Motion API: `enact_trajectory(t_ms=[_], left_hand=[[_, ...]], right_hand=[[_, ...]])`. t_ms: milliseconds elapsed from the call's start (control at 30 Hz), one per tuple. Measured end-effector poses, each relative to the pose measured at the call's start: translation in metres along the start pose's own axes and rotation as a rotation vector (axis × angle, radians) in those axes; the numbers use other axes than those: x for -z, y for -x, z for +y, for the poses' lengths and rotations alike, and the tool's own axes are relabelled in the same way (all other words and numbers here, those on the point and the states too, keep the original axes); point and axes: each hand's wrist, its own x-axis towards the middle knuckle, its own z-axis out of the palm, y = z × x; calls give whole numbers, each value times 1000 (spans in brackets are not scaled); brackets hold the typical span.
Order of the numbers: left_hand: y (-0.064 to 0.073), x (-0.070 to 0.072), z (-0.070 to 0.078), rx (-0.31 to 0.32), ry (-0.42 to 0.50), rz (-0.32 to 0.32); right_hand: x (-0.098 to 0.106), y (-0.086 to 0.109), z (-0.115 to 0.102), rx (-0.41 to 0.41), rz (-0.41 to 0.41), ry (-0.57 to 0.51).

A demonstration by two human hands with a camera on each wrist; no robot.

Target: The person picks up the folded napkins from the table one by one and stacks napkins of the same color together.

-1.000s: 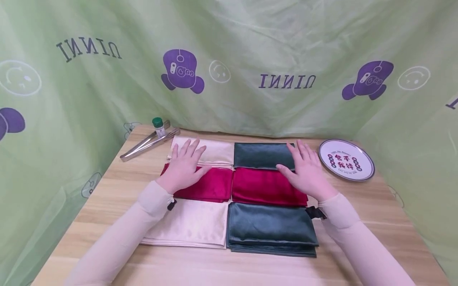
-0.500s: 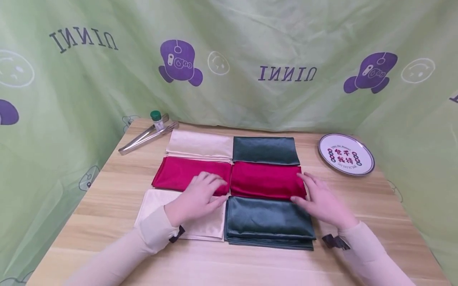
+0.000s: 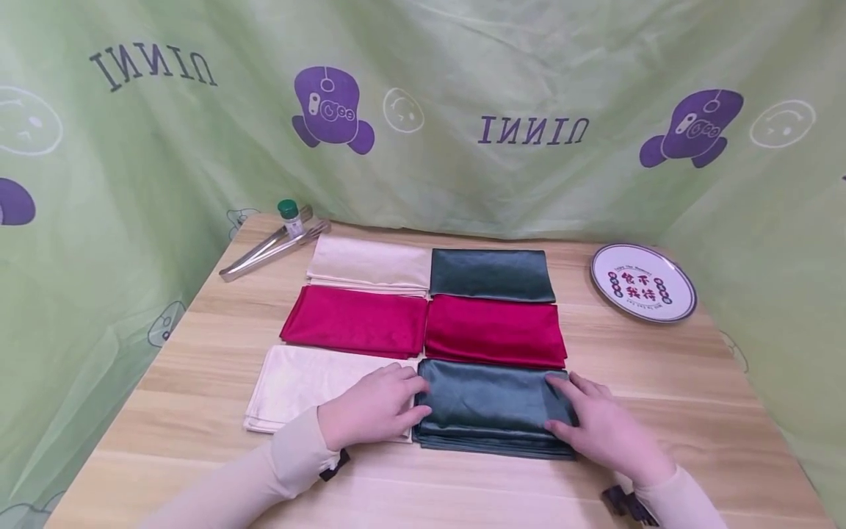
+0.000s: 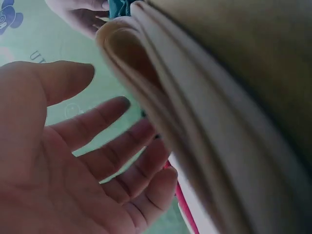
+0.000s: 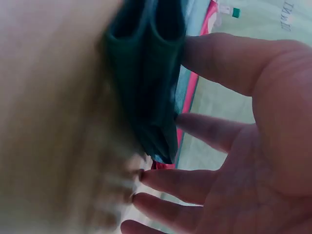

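Nearest the person lies a folded dark green satin cloth (image 3: 496,400), its layered folds showing in the right wrist view. My left hand (image 3: 377,408) hovers over the folded cream cloth (image 3: 297,386), fingertips at the green cloth's left edge; whether they touch it is unclear. In the left wrist view those fingers (image 4: 92,126) are spread and slightly bent, beside the cream folds (image 4: 195,107). At the green cloth's right end, my right hand (image 3: 615,433) has its thumb and forefinger touching the cloth, the other fingers extended in the right wrist view.
Behind lie two folded red cloths (image 3: 357,319), then a cream cloth (image 3: 370,262) and a green cloth (image 3: 492,275). Metal tongs (image 3: 264,253) and a green-capped bottle (image 3: 289,217) stand at the back left. A white plate (image 3: 644,283) sits at the back right.
Both hands have come down and nearer, from above the red cloths to the two ends of the near green cloth. The cloths stay in their rows.
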Motion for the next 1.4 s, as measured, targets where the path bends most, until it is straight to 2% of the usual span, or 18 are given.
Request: enact_trajectory(t_ms=[200, 333, 500, 633, 767, 967, 1167, 1300, 1400], left_hand=[[-1, -5, 3, -9, -3, -18], [-3, -9, 4, 9, -1, -29], [-6, -12, 10, 124, -25, -40], [-6, -12, 23, 217, -59, -103], [-8, -12, 30, 270, -54, -136], [-11, -12, 28, 305, 74, -92], [-12, -16, 27, 327, 250, -61], [-11, -18, 27, 295, 364, -10], [-11, -18, 27, 251, 436, 36]], right_hand=[[-8, 3, 3, 15, 32, 11], [-8, 5, 10, 5, 54, 11], [-8, 8, 14, 14, 76, 4], [-8, 10, 14, 29, 87, -29], [-10, 11, 11, 30, 78, -66], [-12, 10, 11, 18, 84, -147], [-14, 9, 16, 53, 122, -324], [-14, 8, 17, 73, 170, -455], [-13, 7, 17, 39, 183, -556]])
